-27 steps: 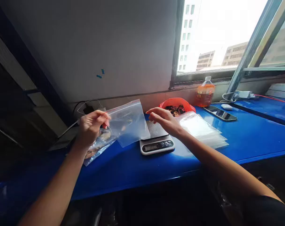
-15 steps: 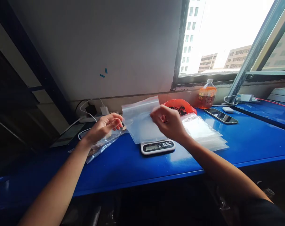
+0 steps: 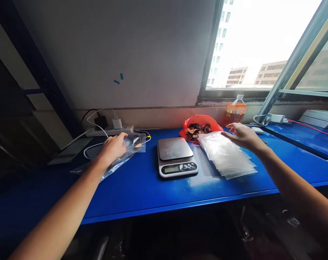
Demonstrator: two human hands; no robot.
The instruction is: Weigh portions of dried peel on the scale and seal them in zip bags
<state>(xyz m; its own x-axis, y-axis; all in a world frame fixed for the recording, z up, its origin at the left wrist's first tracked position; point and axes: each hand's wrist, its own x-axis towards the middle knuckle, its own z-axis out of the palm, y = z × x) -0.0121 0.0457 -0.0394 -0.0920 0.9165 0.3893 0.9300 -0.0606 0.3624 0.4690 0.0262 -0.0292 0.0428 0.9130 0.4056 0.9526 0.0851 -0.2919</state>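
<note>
On the left, my left hand (image 3: 113, 148) has its fingers closed at the edge of a clear plastic bag (image 3: 141, 146), over a larger clear bag (image 3: 116, 167) lying on the table. A few dark and pale pieces show through the plastic; which bag they are in I cannot tell. My right hand (image 3: 246, 136) hovers above the far right edge of a stack of clear plastic bags (image 3: 223, 155), fingers and thumb apart, holding nothing. Between the hands stands a white kitchen scale (image 3: 176, 153) with a bare metal plate and a lit display.
Behind the stack, a red plastic bag (image 3: 216, 125) holds dark dried pieces (image 3: 197, 130). A drink bottle (image 3: 235, 111) stands under the window. A power strip (image 3: 128, 128) with chargers and white cables lies back left. The blue table (image 3: 142, 195) has its front edge nearest me.
The clear bag in front of my right hand has gone from above the scale, uncovering its plate. My right hand has moved right to the bag stack; my left hand has moved slightly left and down.
</note>
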